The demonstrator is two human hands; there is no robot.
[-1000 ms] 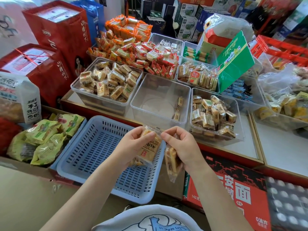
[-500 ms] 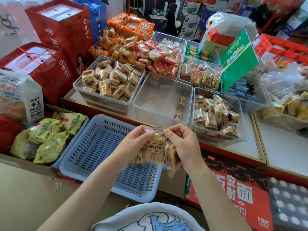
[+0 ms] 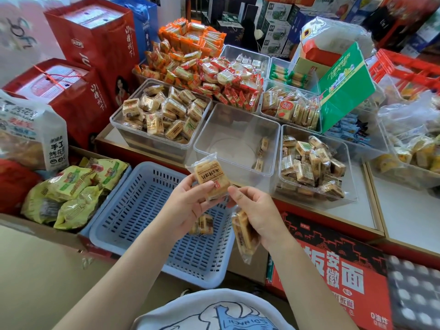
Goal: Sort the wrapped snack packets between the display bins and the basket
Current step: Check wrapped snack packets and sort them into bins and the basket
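My left hand [image 3: 190,206] holds up a clear-wrapped beige snack packet [image 3: 209,177] over the blue slotted basket [image 3: 133,210]. A second packet [image 3: 204,223] shows under that hand, whether held or lying in the basket I cannot tell. My right hand [image 3: 257,213] grips another wrapped packet [image 3: 244,236] that hangs down beside the basket's right rim. Just beyond my hands stands a nearly empty clear bin [image 3: 235,136] with three small packets along its right wall. Clear bins full of similar packets flank it, one on the left [image 3: 162,115] and one on the right [image 3: 312,163].
More bins of orange and red packets [image 3: 202,67] sit behind. Red gift boxes [image 3: 95,44] stand at the left, green snack bags [image 3: 71,191] lie left of the basket, a green carton [image 3: 345,86] leans at the right, and a red noodle box [image 3: 333,270] lies below the counter.
My left hand has lifted its packet up and turned its printed face toward me. My right hand let go of that packet's top and dropped a little, still holding its own packet.
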